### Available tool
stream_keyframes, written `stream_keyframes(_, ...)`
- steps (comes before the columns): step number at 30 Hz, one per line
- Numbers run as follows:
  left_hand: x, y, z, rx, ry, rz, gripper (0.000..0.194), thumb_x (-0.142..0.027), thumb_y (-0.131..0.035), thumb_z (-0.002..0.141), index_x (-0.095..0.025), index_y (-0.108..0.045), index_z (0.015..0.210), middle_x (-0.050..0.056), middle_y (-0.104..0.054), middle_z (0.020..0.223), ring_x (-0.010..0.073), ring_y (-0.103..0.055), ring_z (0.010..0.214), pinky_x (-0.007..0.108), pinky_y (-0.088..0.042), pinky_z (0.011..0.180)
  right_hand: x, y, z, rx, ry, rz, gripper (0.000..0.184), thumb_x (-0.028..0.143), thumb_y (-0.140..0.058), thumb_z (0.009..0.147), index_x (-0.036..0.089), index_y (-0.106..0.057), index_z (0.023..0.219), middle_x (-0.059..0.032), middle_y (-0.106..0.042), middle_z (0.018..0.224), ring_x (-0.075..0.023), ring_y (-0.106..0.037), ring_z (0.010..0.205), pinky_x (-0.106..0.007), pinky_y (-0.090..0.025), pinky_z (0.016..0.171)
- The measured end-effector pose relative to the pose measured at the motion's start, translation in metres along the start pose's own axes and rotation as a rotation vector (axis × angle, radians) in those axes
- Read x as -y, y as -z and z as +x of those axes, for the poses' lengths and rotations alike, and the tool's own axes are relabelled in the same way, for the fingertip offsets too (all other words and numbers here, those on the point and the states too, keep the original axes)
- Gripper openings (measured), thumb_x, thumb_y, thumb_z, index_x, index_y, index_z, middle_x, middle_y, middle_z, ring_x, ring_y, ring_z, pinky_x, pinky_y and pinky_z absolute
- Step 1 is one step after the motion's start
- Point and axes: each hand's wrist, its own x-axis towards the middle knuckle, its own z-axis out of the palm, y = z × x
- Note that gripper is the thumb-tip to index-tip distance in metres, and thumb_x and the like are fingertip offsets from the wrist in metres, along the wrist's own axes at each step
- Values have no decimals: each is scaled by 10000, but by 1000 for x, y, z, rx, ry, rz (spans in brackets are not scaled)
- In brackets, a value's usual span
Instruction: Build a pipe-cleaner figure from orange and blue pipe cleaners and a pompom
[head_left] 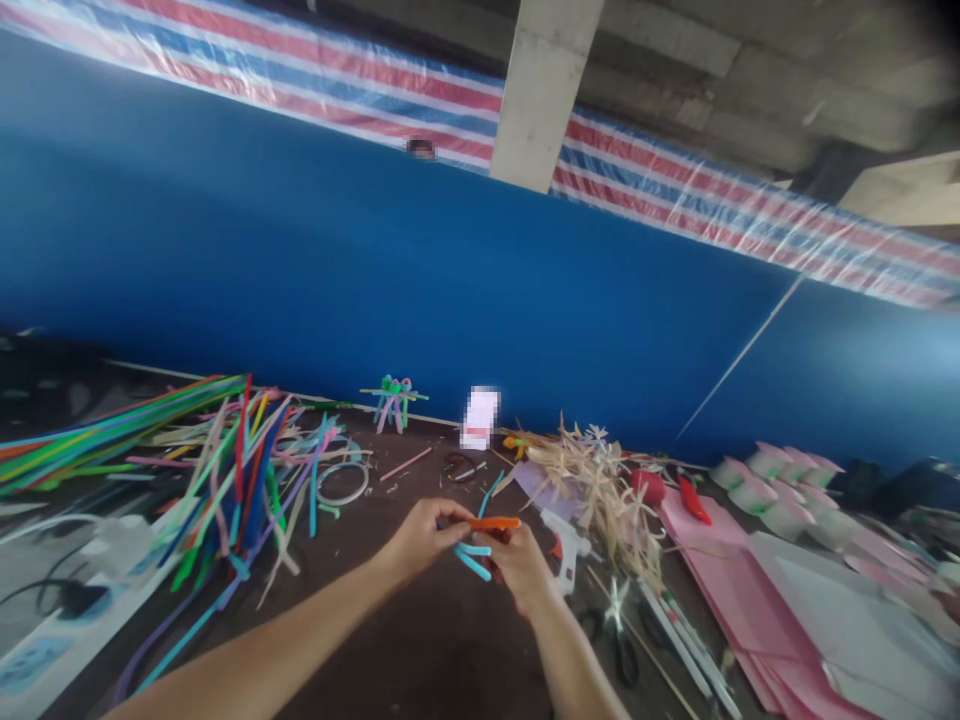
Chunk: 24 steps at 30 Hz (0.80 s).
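Note:
My left hand (421,538) and my right hand (519,562) are close together above the dark table. Between them runs a short orange pipe cleaner (496,523), pinched by the fingers of both hands. Light blue pipe cleaner pieces (472,562) stick out below the orange one, their ends pointing toward my right hand. Whether the blue pieces are joined to the orange one is hidden by my fingers. Another thin blue strand (491,490) shows just beyond the hands. A white hot glue gun (566,550) lies right beside my right hand.
Loose coloured pipe cleaners (247,480) and a white power strip (67,640) lie at left. A small pipe cleaner figure (393,402) and a lit phone screen (480,418) stand at the back. Scissors (616,625), dried strips (600,470) and pink sheets (739,585) are at right.

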Motion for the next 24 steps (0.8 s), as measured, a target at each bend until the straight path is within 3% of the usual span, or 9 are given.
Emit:
stream_keyframes(5, 0, 0, -3, -110, -74, 199, 170, -229, -531, 692, -174, -687, 732, 28, -666, 707, 176, -562, 740, 268, -397, 713, -7, -9, -1, 7, 60, -12, 250, 366, -647, 613, 117, -626, 631, 27, -499, 470, -60, -381, 390, -181, -272, 383)
stream_keyframes(9, -3, 2, -6, -153, -157, 435, 147, -241, -536, 714, -227, -683, 718, 12, -649, 680, 188, -529, 772, 400, -286, 884, -9, -6, -6, -35, 228, -298, 156, 277, -594, 681, 140, -648, 733, -20, -614, 620, -129, -543, 549, -208, -374, 509)
stream_keyframes(14, -8, 5, -9, -18, -317, 647, 126, -226, -551, 717, -255, -673, 722, 8, -651, 678, 206, -489, 824, 512, -103, 948, 8, 0, -21, -56, 346, -907, 161, 142, -498, 734, 199, -640, 784, -38, -666, 721, -169, -602, 662, -230, -358, 581)
stream_keyframes(17, -12, 7, -10, 112, -340, 702, 137, -151, -563, 675, -245, -661, 692, 3, -635, 647, 205, -487, 817, 539, -73, 942, 22, 3, -26, -38, 371, -1073, 150, 126, -506, 723, 203, -627, 766, -32, -657, 724, -163, -597, 678, -227, -346, 592)
stream_keyframes(20, -16, 11, -11, 207, -337, 666, 167, -108, -558, 650, -246, -651, 668, -10, -620, 643, 196, -486, 836, 534, -68, 950, 29, 10, -21, -17, 385, -1002, 96, 147, -544, 698, 198, -620, 728, -17, -635, 737, -147, -574, 695, -218, -347, 609)
stream_keyframes(24, -17, 16, -10, 311, -303, 500, 130, -151, -586, 673, -255, -653, 713, -18, -611, 690, 183, -488, 880, 505, -83, 972, 25, 21, -8, 149, 238, -601, 70, 195, -573, 669, 174, -607, 611, 14, -583, 588, -117, -513, 566, -201, -342, 526)
